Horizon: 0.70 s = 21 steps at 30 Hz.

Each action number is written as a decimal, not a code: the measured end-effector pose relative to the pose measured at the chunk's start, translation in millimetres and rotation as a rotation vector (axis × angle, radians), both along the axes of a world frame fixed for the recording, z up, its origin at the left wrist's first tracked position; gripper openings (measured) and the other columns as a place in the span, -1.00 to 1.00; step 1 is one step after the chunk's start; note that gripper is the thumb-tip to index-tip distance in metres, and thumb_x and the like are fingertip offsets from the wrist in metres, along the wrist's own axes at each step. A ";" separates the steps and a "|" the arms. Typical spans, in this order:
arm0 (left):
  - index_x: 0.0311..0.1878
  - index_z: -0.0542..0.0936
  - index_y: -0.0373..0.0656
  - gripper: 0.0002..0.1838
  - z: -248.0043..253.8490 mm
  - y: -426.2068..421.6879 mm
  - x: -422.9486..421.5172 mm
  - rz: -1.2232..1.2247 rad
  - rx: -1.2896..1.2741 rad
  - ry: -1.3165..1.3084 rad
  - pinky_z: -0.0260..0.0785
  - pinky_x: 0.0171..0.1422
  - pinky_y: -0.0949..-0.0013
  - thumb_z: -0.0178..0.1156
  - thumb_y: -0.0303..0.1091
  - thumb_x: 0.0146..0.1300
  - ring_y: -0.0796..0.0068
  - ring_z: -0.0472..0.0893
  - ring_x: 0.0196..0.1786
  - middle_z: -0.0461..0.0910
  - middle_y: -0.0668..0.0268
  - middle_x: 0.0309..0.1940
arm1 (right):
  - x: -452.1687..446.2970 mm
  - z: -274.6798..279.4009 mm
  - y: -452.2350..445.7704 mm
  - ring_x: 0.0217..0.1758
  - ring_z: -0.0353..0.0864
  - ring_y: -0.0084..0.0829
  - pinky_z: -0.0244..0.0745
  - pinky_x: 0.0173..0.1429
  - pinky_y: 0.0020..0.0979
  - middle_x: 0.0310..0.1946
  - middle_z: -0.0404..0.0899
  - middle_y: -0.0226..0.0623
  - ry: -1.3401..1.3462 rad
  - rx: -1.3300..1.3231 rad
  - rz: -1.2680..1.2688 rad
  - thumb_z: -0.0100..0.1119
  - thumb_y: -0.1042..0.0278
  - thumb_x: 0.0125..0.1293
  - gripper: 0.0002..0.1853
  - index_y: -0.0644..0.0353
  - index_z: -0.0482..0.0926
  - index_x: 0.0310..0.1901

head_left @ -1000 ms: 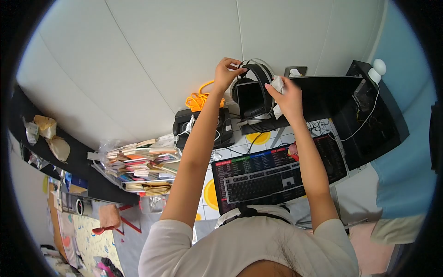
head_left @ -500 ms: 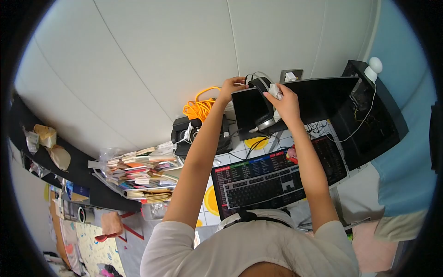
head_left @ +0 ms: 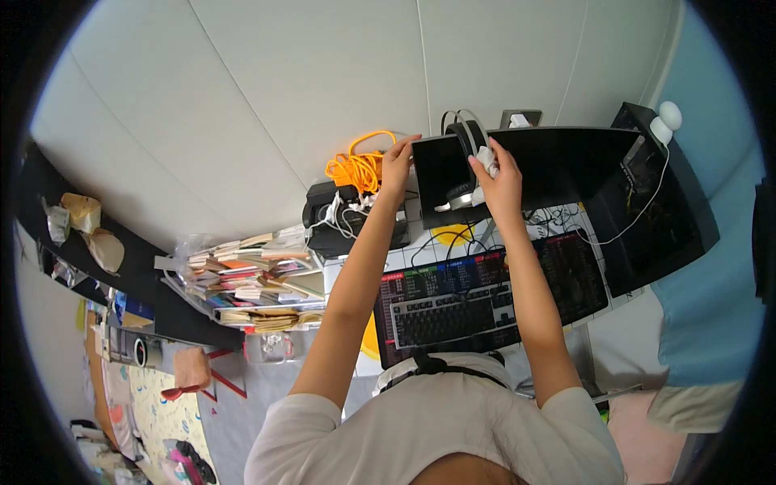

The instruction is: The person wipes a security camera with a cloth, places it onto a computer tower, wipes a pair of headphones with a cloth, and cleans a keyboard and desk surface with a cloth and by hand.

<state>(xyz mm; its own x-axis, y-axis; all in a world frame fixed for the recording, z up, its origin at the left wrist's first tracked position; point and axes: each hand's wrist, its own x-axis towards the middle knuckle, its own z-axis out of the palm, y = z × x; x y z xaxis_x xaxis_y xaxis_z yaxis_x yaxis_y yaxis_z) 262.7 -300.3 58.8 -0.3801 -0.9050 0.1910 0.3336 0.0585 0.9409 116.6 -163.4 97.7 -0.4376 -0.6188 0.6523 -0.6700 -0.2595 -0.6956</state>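
A wide black monitor [head_left: 566, 166] stands at the back of the desk. Over its top edge hangs a pair of headphones [head_left: 462, 153], with the lower end and a silver part in front of the screen. My left hand [head_left: 396, 168] grips the monitor's upper left corner, thumb in front; some fingertips are hidden there. Pinched in my right hand [head_left: 501, 178] is a crumpled white cloth or tissue [head_left: 487, 160], which lies against the headphones. Below my forearms, a keyboard [head_left: 453, 317] rests on a dark printed desk mat [head_left: 388, 283].
Left of the monitor, a coiled orange cable [head_left: 356, 171] lies above a black box [head_left: 323, 234] with white cords. Stacked papers [head_left: 250, 279] fill a rack further left. A black computer case [head_left: 659, 218] stands right, with a white round-headed device [head_left: 666, 121] on top.
My left hand has left the headphones' top band for the monitor's upper left corner. My right hand stays at the headphones with the white cloth or tissue. The view has shifted slightly.
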 end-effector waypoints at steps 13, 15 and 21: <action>-0.20 0.59 -0.19 -0.76 -153.2 117.1 22.3 0.066 -0.324 -0.807 0.37 -0.22 0.34 0.21 -0.27 0.11 0.34 0.54 -0.32 0.58 0.21 -0.32 | 14.8 -198.1 75.7 -0.21 0.45 -0.05 0.36 -0.15 -0.19 -0.27 0.41 -0.10 0.010 0.381 -0.036 0.15 0.37 0.14 -0.73 0.34 0.44 -0.17; -0.21 0.62 -0.14 -0.66 -170.3 135.3 30.2 -0.044 -0.546 -0.956 0.35 -0.07 0.23 0.26 -0.11 0.02 0.16 0.50 -0.15 0.57 0.18 -0.26 | 19.0 -230.9 82.9 -0.10 0.43 -0.02 0.35 -0.04 -0.19 -0.14 0.39 -0.02 -0.045 0.601 0.014 0.22 0.19 0.11 -0.60 0.33 0.45 -0.12; -0.31 0.67 -0.01 -0.70 -226.8 146.6 57.2 -0.497 -0.671 -1.035 0.23 0.13 0.18 0.32 -0.12 -0.14 0.18 0.40 0.05 0.56 0.28 -0.19 | 27.3 -268.4 106.4 0.34 0.07 0.03 0.11 0.31 -0.24 0.26 0.03 0.23 -0.113 1.053 0.399 0.33 -0.16 -0.09 -0.06 0.19 0.18 0.26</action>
